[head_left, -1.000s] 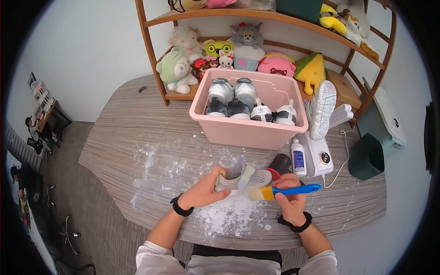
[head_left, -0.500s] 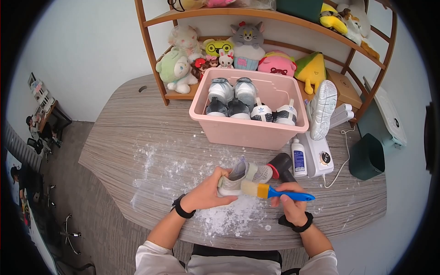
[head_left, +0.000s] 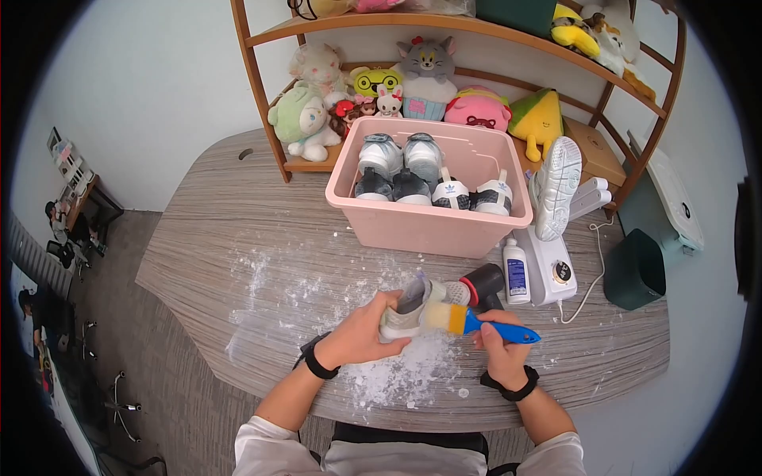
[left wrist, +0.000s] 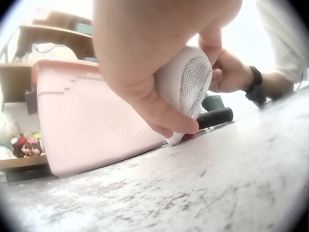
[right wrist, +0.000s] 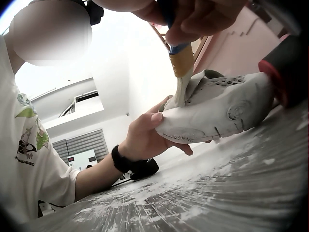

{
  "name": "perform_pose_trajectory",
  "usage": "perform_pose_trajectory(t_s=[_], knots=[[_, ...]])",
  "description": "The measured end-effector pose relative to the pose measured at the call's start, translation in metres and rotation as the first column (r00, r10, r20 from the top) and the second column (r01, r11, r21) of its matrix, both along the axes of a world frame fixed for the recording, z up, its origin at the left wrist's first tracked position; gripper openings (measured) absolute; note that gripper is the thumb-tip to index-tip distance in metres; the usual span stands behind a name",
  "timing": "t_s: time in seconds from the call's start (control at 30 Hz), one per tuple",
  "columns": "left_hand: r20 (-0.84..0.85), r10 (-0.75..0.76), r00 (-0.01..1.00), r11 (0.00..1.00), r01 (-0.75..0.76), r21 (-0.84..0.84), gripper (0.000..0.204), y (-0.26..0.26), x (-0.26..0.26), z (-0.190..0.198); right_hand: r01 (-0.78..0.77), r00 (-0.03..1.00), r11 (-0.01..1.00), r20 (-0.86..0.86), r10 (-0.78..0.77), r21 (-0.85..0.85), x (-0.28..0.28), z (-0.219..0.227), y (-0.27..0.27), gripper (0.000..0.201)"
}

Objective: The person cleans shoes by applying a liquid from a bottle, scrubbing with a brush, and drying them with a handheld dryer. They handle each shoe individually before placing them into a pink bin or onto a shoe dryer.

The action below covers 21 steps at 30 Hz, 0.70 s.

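Note:
My left hand [head_left: 359, 333] grips a small white and grey shoe [head_left: 403, 319] by its heel end, just over the powdery table. In the left wrist view the zigzag-patterned sole [left wrist: 195, 79] faces out between thumb and fingers. A flat brush [head_left: 508, 329] with blue handle, yellow ferrule and pale bristles is held by my right hand [head_left: 506, 357]. Its bristles [right wrist: 181, 92] press against the upper near the shoe's opening in the right wrist view. By the toe lies a black hair dryer [head_left: 486, 283] with a red ring.
White powder [head_left: 397, 373] is scattered over the wooden table [head_left: 206, 230]. A pink bin [head_left: 429, 230] with several shoes stands behind the hands. To its right are a white bottle [head_left: 516, 274], a white shoe dryer [head_left: 553, 270] bearing a shoe, and a dark green bin [head_left: 635, 274]. Plush toys fill the shelf.
The left hand has shifted the shoe slightly right and turned it. The right hand has swung the brush, its handle now angled downward, with the bristles moved along the shoe's upper.

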<state>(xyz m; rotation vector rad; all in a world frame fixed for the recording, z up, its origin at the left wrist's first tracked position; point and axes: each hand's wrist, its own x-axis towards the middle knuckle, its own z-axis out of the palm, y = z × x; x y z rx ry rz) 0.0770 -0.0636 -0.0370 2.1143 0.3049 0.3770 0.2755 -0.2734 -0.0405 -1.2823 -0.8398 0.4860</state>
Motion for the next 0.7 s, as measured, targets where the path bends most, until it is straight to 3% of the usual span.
perform_pose_trajectory(t_s=[0.07,0.13,0.2,0.3,0.37,0.43,0.5,0.57,0.7], knots=[[0.011,0.011,1.000,1.000,-0.011,0.005,0.061,0.002,0.000,-0.003,0.052,0.997,0.999,0.066,-0.051,-0.011,0.005,-0.001,0.002,0.015],[0.022,0.021,1.000,1.000,-0.022,0.010,0.061,0.003,0.000,-0.003,0.049,0.996,0.999,-0.074,-0.049,0.006,0.010,0.001,0.005,0.015],[-0.037,0.034,0.999,0.997,-0.036,-0.067,0.061,0.002,0.000,0.001,0.048,0.996,0.999,-0.080,-0.047,0.015,0.012,-0.001,0.004,0.016],[-0.037,0.024,0.999,0.999,-0.025,-0.041,0.063,0.003,-0.001,-0.001,-0.008,1.000,0.995,0.005,0.008,0.099,0.009,-0.007,-0.003,0.016],[-0.043,0.023,0.999,0.999,-0.025,-0.038,0.064,0.004,-0.001,-0.001,-0.134,0.979,0.988,0.163,0.121,0.073,0.008,-0.008,-0.004,0.016],[-0.051,0.017,0.999,0.999,-0.019,-0.034,0.066,0.005,-0.001,-0.003,-0.145,0.966,0.989,0.218,0.139,0.012,0.009,-0.005,-0.002,0.016],[0.059,0.036,0.998,0.997,-0.040,0.066,0.066,0.006,-0.001,-0.007,-0.150,0.949,0.988,0.273,0.157,-0.049,0.008,-0.005,0.001,0.016],[0.044,0.034,0.998,0.999,-0.036,0.039,0.067,0.007,-0.001,-0.008,0.013,0.987,1.000,0.158,-0.011,-0.011,0.007,-0.009,0.008,0.014],[0.043,0.025,0.999,0.999,-0.027,0.047,0.067,0.008,-0.001,-0.009,0.134,0.991,0.991,-0.019,-0.134,0.007,0.016,-0.004,0.012,0.013]])
